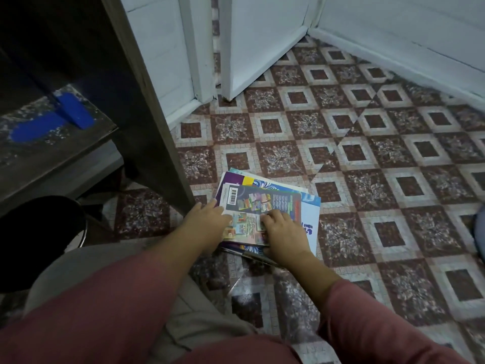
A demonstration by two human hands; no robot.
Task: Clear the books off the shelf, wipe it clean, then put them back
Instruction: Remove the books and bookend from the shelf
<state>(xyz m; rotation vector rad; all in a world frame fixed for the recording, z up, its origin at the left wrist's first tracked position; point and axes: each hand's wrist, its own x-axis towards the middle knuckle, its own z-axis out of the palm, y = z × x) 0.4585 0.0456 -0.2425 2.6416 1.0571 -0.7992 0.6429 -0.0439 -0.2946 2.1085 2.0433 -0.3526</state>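
A stack of books (275,200) lies on the patterned floor beside the dark wooden shelf unit (147,101). The top one is a thin colourful book with a barcode on its back cover. My left hand (207,224) grips the stack's left edge near the shelf's upright. My right hand (283,232) rests on top of the stack with fingers curled at its near right side. The shelf board (52,124) at the left is dusty, with blue patches on it, and no books show on it.
A white door (252,43) and white walls close the far corner. A black round stool (42,232) stands at my left knee. Patterned floor tiles (393,179) stretch to the right. A blue object edge (480,227) shows at the far right.
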